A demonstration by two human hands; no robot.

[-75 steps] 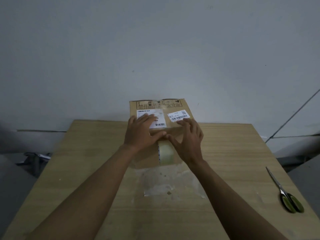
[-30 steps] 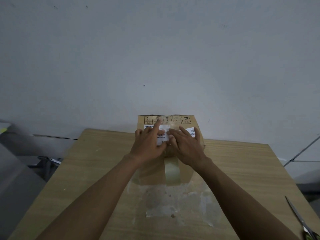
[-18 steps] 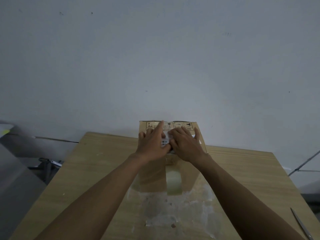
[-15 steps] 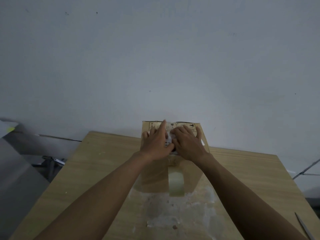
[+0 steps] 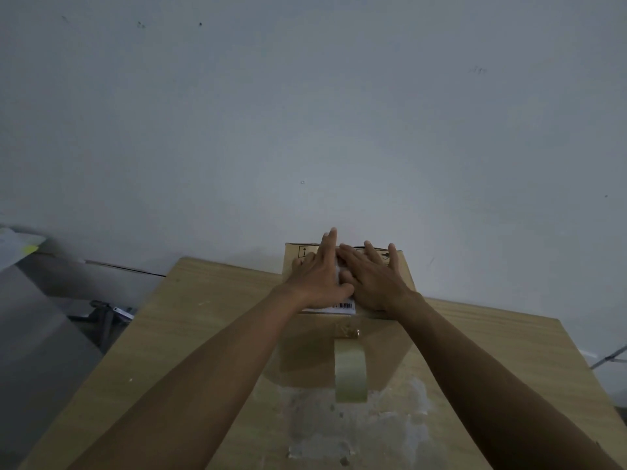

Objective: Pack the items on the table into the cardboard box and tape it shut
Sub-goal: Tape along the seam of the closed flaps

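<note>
Head view: the cardboard box [image 5: 305, 351] stands closed at the far middle of the wooden bench [image 5: 190, 320], its far edge close against the pale wall [image 5: 305, 113]. A strip of clear packing tape [image 5: 346, 330] shows at the box's near top edge and runs down the front face, ending at the tape roll [image 5: 350, 374], which hangs against the front face with its lower edge at the benchtop. A white shipping label [image 5: 341, 307] with a barcode lies flat on the box top, mostly covered by the hands, with its near edge and barcode showing. Black handling symbols are printed along the far rim of the top.

The left hand [image 5: 317, 278] lies palm down on the box top with fingers spread flat, its longest finger reaching past the far edge of the box; it holds nothing. The right hand [image 5: 371, 278] lies beside it, also flat and spread wide, palm down, empty, its fingers pointing toward the far rim. The two hands touch or nearly touch at the thumbs, over the middle line of the top. Both bare forearms stretch from the bottom corners of the frame.

On the bench in front of the box is a whitish, scuffed patch [image 5: 356, 425] of worn surface or old residue. To the left, beyond the bench edge, a grey surface and some dark metal object [image 5: 105, 313] appear, too dim to identify.
</note>
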